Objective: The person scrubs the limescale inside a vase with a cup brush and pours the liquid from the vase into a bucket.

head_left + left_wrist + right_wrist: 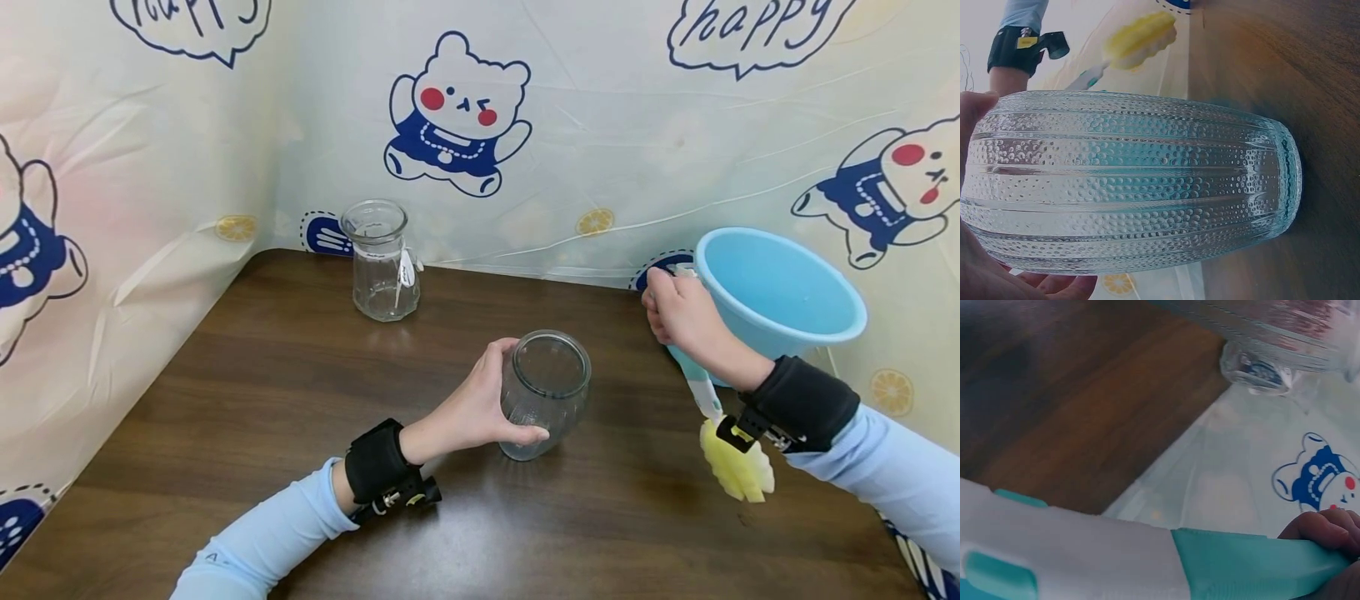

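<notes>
In the head view my left hand grips a clear glass jar from its left side, the thumb across the front. The jar is open at the top, its base low over the table; the left wrist view shows bumpy, ribbed glass on the jar. My right hand holds a sponge bottle brush by its teal-and-white handle. The brush's yellow-and-white sponge head points down toward me, below the right wrist. The right wrist view shows the fingers curled round the handle's teal end.
A second glass jar, with a small white tag at its neck, stands at the back of the brown wooden table. At the right, behind my right hand, is a light blue basin. A printed bear-pattern sheet hangs along the back and left.
</notes>
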